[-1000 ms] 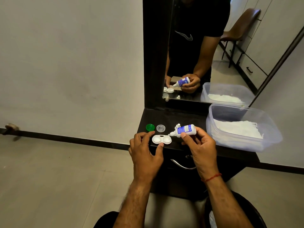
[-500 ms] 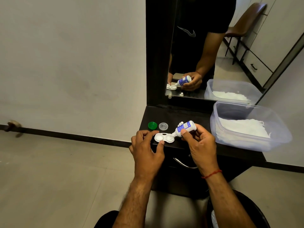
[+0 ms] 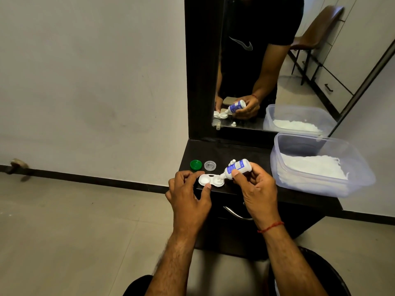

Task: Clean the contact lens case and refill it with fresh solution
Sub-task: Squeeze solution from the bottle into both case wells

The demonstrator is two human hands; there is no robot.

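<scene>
Case [image 3: 210, 180]: white, two wells, both open. It lies flat at the front edge of the worktop [image 3: 224, 150], toward the front-left corner.

Head view, direct:
- Left hand [image 3: 188, 195] pinches the case. The thumb is on the front rim and a curled finger on the back-left rim, steadying it.
- Right hand [image 3: 256, 189] grips the bottle [image 3: 237, 166], with the thumb on the label and the fingers wrapped behind.
- Bottle is tilted nozzle-down to the left, with its tip in or just over the right well. Contact with the well cannot be judged.
- No stream or drop can be made out, and the fill level of either well is unreadable.
- Green cap [image 3: 195, 164] and clear cap [image 3: 210, 165] lie side by side just behind the case, near the left edge and apart from it.
- A small white cap [image 3: 233, 161] stands just behind the bottle. It is probably the bottle's own.
- Tub [image 3: 361, 174] sits at the right end of the worktop with a white wad [image 3: 314, 167] inside, well apart from the case.

Head view, mirror [image 3: 256, 60]: the reflection confirms the nozzle is aimed into one well and the bottle is held at a slant.

Step in hand (judgement): refilling, right well first.

Next move (judgement):
- Squeeze gently until the well is filled short of the rim, then shift the nozzle to the left well.
- The left hand should keep the case pinned flat, since it sits at the very edge.
- The green and clear caps go on afterwards.
</scene>
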